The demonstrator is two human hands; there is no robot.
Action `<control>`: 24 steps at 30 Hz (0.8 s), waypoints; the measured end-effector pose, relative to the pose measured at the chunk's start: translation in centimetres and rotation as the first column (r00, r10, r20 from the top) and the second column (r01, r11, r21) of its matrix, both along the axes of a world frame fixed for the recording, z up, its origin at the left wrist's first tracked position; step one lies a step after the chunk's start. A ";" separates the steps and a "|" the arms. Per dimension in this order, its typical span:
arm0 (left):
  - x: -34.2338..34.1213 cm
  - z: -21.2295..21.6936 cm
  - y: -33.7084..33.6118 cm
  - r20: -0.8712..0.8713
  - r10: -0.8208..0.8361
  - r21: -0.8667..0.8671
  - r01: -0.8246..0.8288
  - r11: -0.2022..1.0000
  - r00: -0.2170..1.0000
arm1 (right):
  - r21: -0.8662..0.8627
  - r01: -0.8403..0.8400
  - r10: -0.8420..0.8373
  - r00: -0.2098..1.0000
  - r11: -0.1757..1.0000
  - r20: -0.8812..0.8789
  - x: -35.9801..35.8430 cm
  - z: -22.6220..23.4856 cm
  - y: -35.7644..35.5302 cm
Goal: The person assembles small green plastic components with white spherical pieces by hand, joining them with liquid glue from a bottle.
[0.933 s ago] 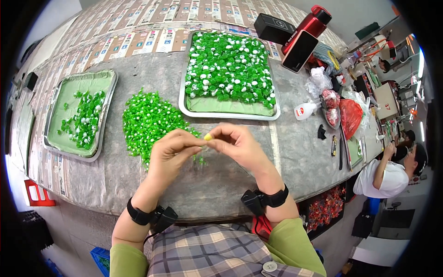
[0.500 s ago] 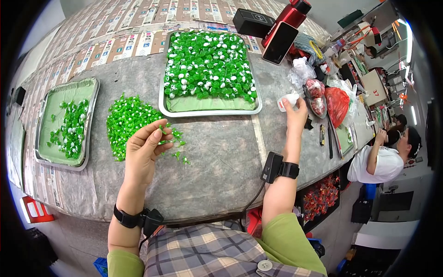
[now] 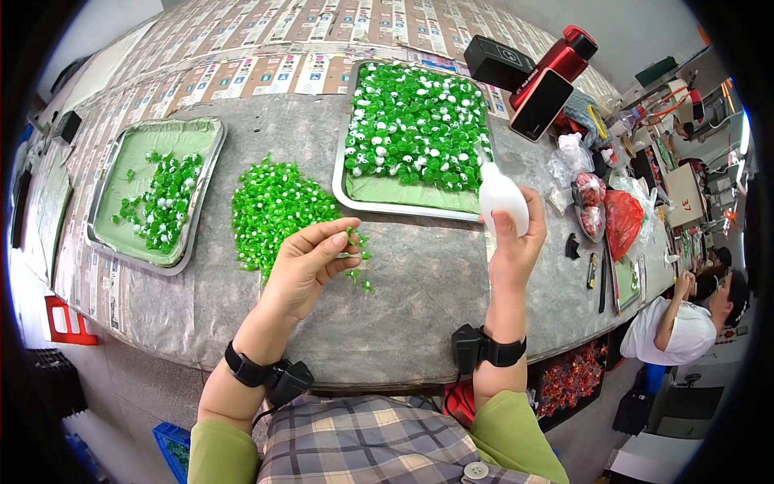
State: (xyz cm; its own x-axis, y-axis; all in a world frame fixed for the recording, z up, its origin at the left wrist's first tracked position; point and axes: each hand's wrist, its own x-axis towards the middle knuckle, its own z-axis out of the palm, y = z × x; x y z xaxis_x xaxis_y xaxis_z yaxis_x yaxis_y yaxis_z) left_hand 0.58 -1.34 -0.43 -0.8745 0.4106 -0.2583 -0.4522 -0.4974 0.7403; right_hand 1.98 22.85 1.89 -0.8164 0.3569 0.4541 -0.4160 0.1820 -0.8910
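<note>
A small green plastic piece (image 3: pixel 351 235) is pinched between the thumb and fingertips of my left hand (image 3: pixel 305 266). Close beside that hand lies a loose pile of green pieces with white spots (image 3: pixel 278 211), a few of them strayed near my fingers. My right hand (image 3: pixel 516 254) is wrapped round a small white squeeze bottle (image 3: pixel 503 200), its narrow tip pointing up, by the near right corner of a large tray (image 3: pixel 403 208). Green pieces with white eye-like balls (image 3: pixel 415 129) cover most of that tray's green lining.
On the left stands a smaller tray (image 3: pixel 211 165) with some green pieces. Toward the far right are a black box (image 3: pixel 498 63), a red bottle (image 3: pixel 556 64), a phone (image 3: pixel 542 105) and plastic bags (image 3: pixel 622 222). A person in white (image 3: pixel 665 327) sits farther right.
My right hand has lifted the white bottle off the table at the right and brought it left, tip upward. My left hand keeps its pinch. The whole view has shifted.
</note>
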 end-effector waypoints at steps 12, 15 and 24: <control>0.1 -0.3 0.2 0.058 -0.069 0.074 0.064 0.995 0.996 | 0.077 -0.094 0.102 0.989 0.993 -0.110 2.1 0.8 -4.6; 0.1 -0.4 0.2 0.058 -0.059 0.062 0.056 0.996 0.997 | 0.122 -0.091 0.102 0.990 0.988 -0.092 2.3 0.9 -4.6; 0.2 -0.2 0.3 0.072 -0.055 0.035 0.052 0.998 0.996 | 0.169 -0.113 0.130 0.987 0.979 -0.096 2.1 1.0 -4.7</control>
